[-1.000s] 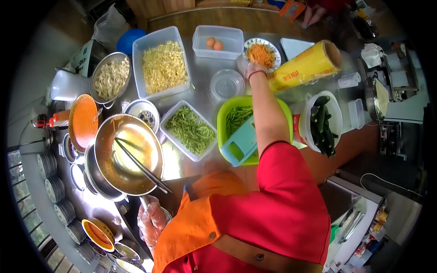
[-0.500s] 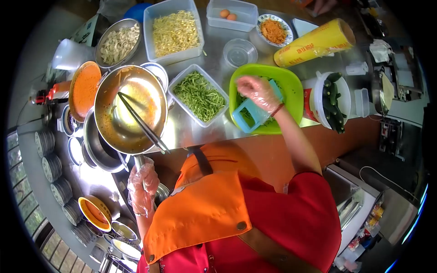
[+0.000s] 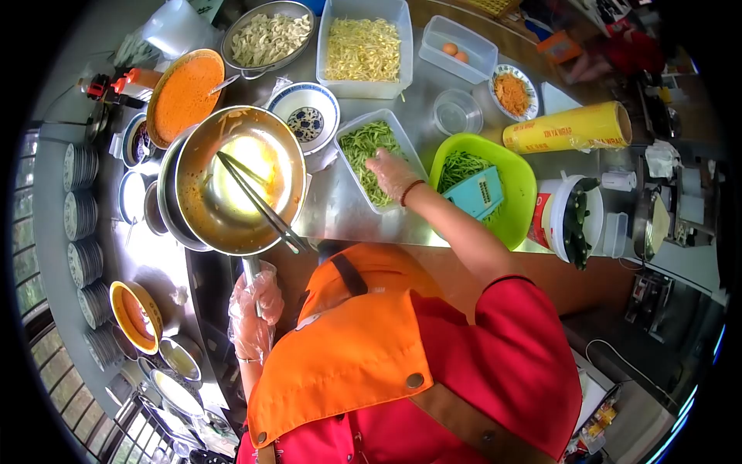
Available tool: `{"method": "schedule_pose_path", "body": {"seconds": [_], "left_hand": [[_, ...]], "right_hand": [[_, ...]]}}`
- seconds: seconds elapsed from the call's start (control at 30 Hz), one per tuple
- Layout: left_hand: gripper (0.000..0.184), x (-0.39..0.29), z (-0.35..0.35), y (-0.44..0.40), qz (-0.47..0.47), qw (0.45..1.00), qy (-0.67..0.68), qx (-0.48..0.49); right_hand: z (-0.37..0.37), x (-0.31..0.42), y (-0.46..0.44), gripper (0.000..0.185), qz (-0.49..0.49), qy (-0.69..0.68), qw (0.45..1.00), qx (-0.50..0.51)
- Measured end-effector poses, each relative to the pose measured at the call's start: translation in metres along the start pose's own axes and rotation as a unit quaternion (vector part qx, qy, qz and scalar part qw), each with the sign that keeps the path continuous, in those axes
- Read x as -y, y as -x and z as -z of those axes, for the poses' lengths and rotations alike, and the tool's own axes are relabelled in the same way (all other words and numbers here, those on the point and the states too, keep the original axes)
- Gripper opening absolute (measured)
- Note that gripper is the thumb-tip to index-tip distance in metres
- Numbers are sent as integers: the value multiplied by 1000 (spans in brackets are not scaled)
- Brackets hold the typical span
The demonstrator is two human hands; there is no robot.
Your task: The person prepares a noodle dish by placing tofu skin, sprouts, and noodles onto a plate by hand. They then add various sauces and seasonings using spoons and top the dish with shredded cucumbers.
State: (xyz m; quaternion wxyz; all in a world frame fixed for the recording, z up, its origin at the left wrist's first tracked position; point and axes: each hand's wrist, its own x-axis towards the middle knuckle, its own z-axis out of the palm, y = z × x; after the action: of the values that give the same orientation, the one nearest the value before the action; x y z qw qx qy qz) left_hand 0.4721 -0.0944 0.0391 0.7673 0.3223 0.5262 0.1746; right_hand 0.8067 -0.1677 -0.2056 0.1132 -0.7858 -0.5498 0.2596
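Observation:
My left hand (image 3: 256, 305), in a clear plastic glove, is closed around the handle of a metal pan (image 3: 197, 220). Dark chopsticks (image 3: 259, 203) lean across the pan, which has orange residue inside. My gloved right hand (image 3: 393, 174) is over a clear plastic tub (image 3: 413, 158), its bunched fingers touching the shredded cucumber (image 3: 363, 145). To the right of that hand stands a lime-green basin (image 3: 523, 174) with more green shreds. A light-blue grater (image 3: 477, 193) rests tilted inside the basin.
Bean sprouts (image 3: 363, 50), a colander of pale pieces (image 3: 270, 39) and an orange sauce bowl (image 3: 182, 97) stand at the back left. Eggs (image 3: 454, 52), shredded carrot (image 3: 510, 94), a yellow wrap roll (image 3: 568, 127) and a bucket of dark green cucumbers (image 3: 576, 224) are to the right.
My right hand has moved left from the basin to the cucumber tub. The grater now lies lower and farther right in the basin. My left hand still grips the pan handle. The view has shifted.

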Motion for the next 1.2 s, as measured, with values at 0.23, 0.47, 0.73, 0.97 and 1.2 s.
{"method": "schedule_pose_path", "body": {"seconds": [0.23, 0.47, 0.73, 0.97, 1.2], "left_hand": [[19, 6, 8, -3, 7, 999, 33, -1], [20, 2, 0, -9, 26, 999, 25, 4], [21, -4, -12, -27, 17, 998, 35, 49], [20, -13, -33, -43, 10, 998, 23, 64], [18, -18, -54, -59, 7, 998, 35, 53]], "right_hand": [[71, -4, 24, 34, 17, -136, 985, -105], [60, -19, 21, 36, -86, -489, 866, 60], [51, -35, 20, 40, -56, -554, 826, 91], [94, -15, 32, 48, -74, -753, 641, 130], [117, -29, 37, 49, -76, -812, 573, 86]]}}
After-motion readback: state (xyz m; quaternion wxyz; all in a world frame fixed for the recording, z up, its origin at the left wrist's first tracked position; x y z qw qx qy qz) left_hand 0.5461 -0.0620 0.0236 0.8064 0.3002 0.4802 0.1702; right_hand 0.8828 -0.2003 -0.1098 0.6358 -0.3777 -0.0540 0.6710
